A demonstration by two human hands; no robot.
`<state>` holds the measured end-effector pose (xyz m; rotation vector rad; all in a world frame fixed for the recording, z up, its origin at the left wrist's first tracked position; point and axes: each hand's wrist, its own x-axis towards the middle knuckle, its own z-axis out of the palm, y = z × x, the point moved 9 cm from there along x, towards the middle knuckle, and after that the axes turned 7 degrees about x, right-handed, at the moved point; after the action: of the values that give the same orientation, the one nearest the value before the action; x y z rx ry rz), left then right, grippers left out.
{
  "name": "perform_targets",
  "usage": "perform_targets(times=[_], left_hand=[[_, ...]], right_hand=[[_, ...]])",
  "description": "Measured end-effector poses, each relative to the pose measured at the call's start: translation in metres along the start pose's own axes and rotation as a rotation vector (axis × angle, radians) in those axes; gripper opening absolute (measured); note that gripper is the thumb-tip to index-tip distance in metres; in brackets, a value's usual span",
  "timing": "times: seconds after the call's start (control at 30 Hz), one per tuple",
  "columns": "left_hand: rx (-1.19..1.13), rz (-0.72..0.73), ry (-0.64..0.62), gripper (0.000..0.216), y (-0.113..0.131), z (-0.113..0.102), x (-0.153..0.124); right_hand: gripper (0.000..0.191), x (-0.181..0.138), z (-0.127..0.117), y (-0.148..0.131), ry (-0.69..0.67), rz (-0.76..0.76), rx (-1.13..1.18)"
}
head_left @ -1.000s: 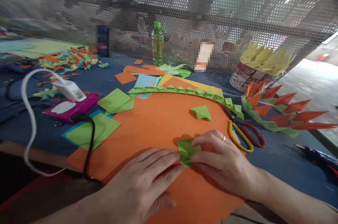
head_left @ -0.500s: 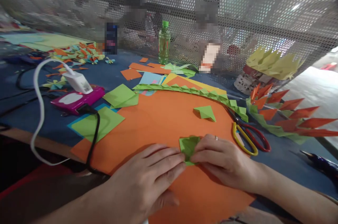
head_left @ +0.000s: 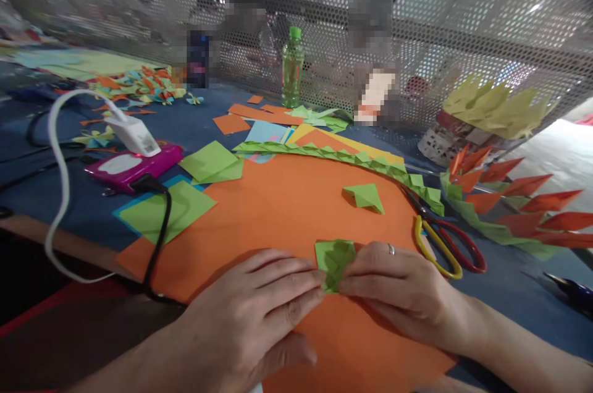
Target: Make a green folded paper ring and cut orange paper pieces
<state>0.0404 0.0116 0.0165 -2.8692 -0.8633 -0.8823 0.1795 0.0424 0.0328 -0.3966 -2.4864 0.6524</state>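
A small folded square of green paper [head_left: 334, 259] lies on a large orange sheet [head_left: 287, 214], creases showing on its face. My left hand [head_left: 259, 303] rests flat on the sheet, fingers stretched out and thumb apart, with its fingertips on the paper's lower left edge. From the other side my right hand [head_left: 398, 275], wearing a ring, closes its fingers on the paper's right edge. Above it sits another folded green piece [head_left: 365, 196]. A long folded green strip [head_left: 324, 155] curves along the sheet's far edge.
Scissors [head_left: 442, 245] with yellow and red handles lie to the right, near a green band with orange points [head_left: 514, 201]. Flat green squares [head_left: 173, 214] and a magenta power adapter [head_left: 134, 167] with cables are on the left. A green bottle [head_left: 291, 68] stands behind.
The view has shifted slightly. My right fingers have slid a little to the right, uncovering more of the green paper. My left hand stays nearly in place at its edge.
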Motion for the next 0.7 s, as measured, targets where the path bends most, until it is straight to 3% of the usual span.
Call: perform_targets(times=[0.2,0.43,0.7], left_hand=[[0.027,0.018,-0.003,0.043,0.0031,-0.0009,-0.0018],[0.121,0.046,-0.101,0.068,0.0068,0.0044,0.0012],[0.106,0.039,-0.169,0.054,0.0044,0.0077,0.0056]], right_hand=[[0.027,-0.0018,0.0021,0.0050,0.004,0.042,-0.003],[0.029,0.0020,0.0011,0.0011,0.007,0.013,0.021],[0.022,0.0029,0.0006,-0.0011,0.014,-0.004,0.005]])
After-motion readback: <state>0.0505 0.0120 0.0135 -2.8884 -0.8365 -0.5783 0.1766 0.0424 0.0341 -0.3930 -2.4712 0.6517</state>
